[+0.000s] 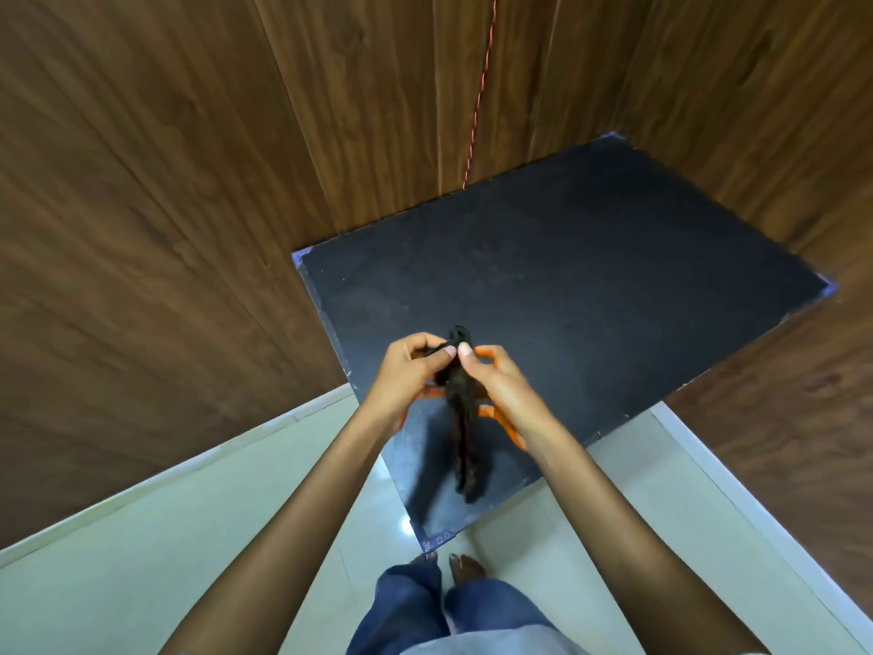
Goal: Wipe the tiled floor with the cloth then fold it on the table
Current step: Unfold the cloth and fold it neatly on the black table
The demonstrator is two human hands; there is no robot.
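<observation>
A dark, almost black cloth [460,418] with orange edging hangs bunched in a long, narrow roll above the near part of a black, matte rectangular table top [590,276]. Its upper end is pinched between both hands and its lower end dangles free over the table's near corner, apparently not touching the surface. The left hand [411,366] grips the top of the cloth with thumb and fingers closed around the fabric. The right hand [496,375] is closed on the same bunched top from the other side, its thumb pressed against the cloth just beside the left thumb. Strips of the orange edging show beside and beneath both hands.

The table stands in a corner, its far edges close against dark brown wood-panelled walls [165,182]. A thin red cord [479,96] runs down the wall to the table's far edge. Below the table lies a pale, glossy tiled floor [165,536] with a light skirting strip along each wall. At the bottom, the person's blue jeans [425,607] and bare toes [465,567] stand on the tiles just beside the table's near corner.
</observation>
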